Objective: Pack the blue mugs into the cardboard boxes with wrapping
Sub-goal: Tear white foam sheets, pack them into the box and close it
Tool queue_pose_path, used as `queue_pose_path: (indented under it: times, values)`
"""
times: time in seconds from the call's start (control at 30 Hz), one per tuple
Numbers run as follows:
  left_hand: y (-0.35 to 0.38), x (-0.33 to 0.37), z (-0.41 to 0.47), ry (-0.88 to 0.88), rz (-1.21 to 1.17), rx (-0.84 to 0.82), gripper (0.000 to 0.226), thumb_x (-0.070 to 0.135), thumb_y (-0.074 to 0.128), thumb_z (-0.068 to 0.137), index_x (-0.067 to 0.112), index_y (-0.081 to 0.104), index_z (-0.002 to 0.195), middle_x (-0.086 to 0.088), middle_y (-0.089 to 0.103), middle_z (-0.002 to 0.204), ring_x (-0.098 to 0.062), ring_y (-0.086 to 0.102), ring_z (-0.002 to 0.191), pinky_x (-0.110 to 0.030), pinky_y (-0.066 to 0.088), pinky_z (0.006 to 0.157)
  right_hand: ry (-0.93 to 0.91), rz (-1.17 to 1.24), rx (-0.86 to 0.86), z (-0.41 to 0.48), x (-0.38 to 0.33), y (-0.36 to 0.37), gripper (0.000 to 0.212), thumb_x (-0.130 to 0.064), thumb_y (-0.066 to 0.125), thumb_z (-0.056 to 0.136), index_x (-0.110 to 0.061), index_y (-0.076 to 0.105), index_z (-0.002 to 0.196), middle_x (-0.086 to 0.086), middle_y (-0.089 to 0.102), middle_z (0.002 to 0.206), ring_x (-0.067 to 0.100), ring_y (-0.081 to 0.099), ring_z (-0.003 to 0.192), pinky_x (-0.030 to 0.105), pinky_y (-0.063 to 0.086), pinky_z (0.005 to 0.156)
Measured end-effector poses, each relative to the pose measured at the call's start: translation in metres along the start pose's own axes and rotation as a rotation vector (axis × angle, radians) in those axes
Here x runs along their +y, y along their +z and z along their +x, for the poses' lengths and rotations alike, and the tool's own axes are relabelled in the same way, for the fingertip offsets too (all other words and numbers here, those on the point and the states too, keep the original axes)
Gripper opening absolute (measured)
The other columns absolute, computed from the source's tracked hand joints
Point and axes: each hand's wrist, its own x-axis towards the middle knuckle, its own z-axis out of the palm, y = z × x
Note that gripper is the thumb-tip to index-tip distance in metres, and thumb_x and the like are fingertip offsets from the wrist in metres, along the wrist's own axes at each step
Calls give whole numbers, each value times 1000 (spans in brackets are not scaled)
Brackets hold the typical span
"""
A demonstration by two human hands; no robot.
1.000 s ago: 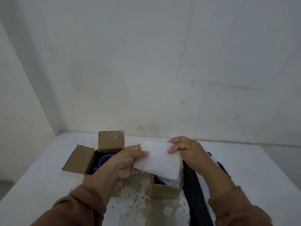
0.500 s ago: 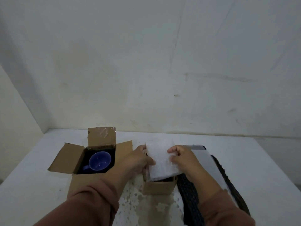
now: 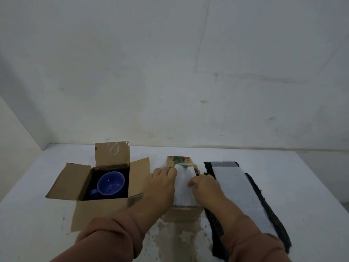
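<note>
The white wrapping sheet, held up in the air a second earlier, had come down flat over the mouth of the small cardboard box, and both hands had dropped with it. Nearest, two brown sleeves ran up to the box. The left hand lay with its fingers fairly straight along the sheet's left edge, pressing rather than gripping. The right hand had its fingers curled with the tips on the sheet's right side. Whether it pinched the sheet or only pushed on it could not be told from this angle. What lay under the sheet was hidden. It looked light, soft and springy, likely to lift back up if released, so it was best tucked down at its edges and corners. Left of the hands stood the open cardboard box with its flaps spread, and a blue mug sat upright inside it, unwrapped, its handle toward the near left. The mug looked glazed, hard and breakable, and probably slick, so it was better taken round the body or by the handle. To the right a white foam strip lay along a dark mat on the white table. Farther off the small box's printed flap stood up, with the bare wall beyond.
</note>
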Motion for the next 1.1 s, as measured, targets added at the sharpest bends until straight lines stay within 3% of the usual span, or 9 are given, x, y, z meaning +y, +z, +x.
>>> queue_pose_path:
  times: [0.13,0.2,0.3,0.47,0.7,0.83,0.93,1.0,1.1]
  values:
    - [2,-6,1,182,191,-72,57,31,88,34,27,66,86,-1,66,110,-24,60,95,-35,51,70,-101,-219,33,0,1,4,37,-14,47,91,-30,58,122,3,54,128,27,43,116,34,34,93]
    - [-3,-7,2,292,249,-131,47,32,85,52,24,69,96,-6,51,140,-30,47,126,-47,44,93,-108,-259,70,-2,0,5,36,-14,50,89,-26,57,122,5,48,130,28,40,118,36,31,94]
    - [-4,-10,4,344,288,-194,51,26,59,86,13,48,134,-7,6,161,-29,-1,148,-57,0,115,-170,-308,106,-4,-4,5,41,-16,54,86,-18,49,127,12,25,151,30,23,137,42,22,106]
    - [-4,-8,5,282,373,-341,66,37,52,89,9,30,145,-16,9,159,-31,-6,148,-67,-15,107,-278,-487,-72,-1,-6,11,60,-14,36,95,-7,12,149,10,-15,158,25,-14,146,49,-14,114]
    - [-4,3,11,252,408,-457,76,43,50,91,5,20,149,-14,14,159,-33,-10,147,-60,-16,111,-101,-529,-201,14,-4,29,80,-36,47,91,-8,0,150,14,-2,159,27,1,147,56,-19,109]
    - [-1,5,15,268,410,-479,75,43,49,91,3,22,149,-18,16,158,-34,-3,147,-56,-11,114,-80,-547,-264,22,-13,28,84,-42,49,91,-5,2,150,18,4,158,31,9,145,50,-13,114]
    - [1,-1,15,274,370,-435,76,40,53,89,4,23,148,-17,20,157,-32,5,147,-53,-6,116,-92,70,-183,14,-2,23,60,-20,46,94,-5,22,146,16,20,154,28,25,140,41,8,120]
    - [1,-4,14,286,308,-409,72,37,52,89,6,24,148,-15,24,156,-31,9,147,-49,-1,118,-56,416,86,0,16,20,40,-12,45,94,-6,47,133,12,39,143,25,40,130,30,30,111]
    - [1,2,11,269,214,-401,66,31,50,91,9,25,147,-12,26,154,-29,12,146,-43,3,119,200,383,381,-18,65,28,17,-13,52,90,-4,60,102,12,54,110,25,54,101,26,43,84]
